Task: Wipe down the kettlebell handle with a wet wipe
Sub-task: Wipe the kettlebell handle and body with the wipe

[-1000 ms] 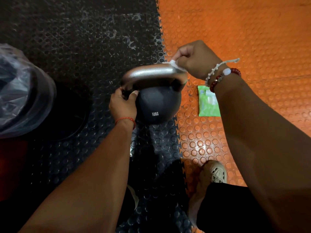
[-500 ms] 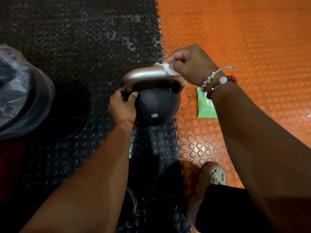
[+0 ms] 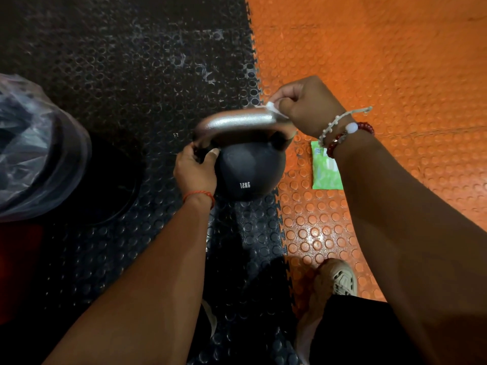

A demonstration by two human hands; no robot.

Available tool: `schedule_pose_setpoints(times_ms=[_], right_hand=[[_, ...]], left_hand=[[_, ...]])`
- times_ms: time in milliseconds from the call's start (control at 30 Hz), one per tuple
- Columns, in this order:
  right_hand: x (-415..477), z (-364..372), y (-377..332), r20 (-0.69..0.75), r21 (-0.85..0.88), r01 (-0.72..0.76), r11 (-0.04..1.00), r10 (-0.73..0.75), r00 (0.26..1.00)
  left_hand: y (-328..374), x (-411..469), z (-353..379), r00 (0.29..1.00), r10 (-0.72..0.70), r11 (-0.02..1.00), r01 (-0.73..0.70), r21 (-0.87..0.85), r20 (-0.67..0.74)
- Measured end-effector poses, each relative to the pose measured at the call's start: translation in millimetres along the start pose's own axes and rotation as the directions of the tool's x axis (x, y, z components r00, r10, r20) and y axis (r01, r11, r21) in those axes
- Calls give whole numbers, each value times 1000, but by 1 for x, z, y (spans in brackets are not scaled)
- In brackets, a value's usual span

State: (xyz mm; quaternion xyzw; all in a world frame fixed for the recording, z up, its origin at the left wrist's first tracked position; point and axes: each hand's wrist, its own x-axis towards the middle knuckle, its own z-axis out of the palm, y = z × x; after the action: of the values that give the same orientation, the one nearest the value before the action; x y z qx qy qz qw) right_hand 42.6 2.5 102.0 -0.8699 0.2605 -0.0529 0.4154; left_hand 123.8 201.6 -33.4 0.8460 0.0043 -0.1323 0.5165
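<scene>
A black kettlebell (image 3: 250, 171) marked 12KG stands on the floor where the black and orange mats meet. Its silver handle (image 3: 237, 122) arches over the ball. My left hand (image 3: 196, 169) grips the left foot of the handle, steadying it. My right hand (image 3: 308, 106) pinches a small white wet wipe (image 3: 274, 108) and presses it on the right top end of the handle. Most of the wipe is hidden inside my fingers.
A green wet wipe pack (image 3: 325, 169) lies on the orange mat right of the kettlebell, partly behind my right wrist. A bin lined with a clear plastic bag (image 3: 34, 146) stands at the left. My beige shoe (image 3: 340, 277) rests near the mat seam below.
My right hand slid the wipe left along the handle top half a second ago, then back to the right end. My left hand and the kettlebell stayed put.
</scene>
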Motion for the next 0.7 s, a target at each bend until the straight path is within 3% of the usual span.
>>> schedule_pose_setpoints(times_ms=[167,333,700], right_hand=[[-9,3,-3,-24,9,50,999,-50,998],[-5,3,8,-76,36,-25,999,28,997],[-15,10,0,-178,-33,-25,999,19,984]], left_hand=[[-1,0,0,1000,4,1000,-4,5,-11],[-3,1,2,1000,6,1000,-6,3,-10],[-4,1,1,1000,23,999,-23,23,-14]])
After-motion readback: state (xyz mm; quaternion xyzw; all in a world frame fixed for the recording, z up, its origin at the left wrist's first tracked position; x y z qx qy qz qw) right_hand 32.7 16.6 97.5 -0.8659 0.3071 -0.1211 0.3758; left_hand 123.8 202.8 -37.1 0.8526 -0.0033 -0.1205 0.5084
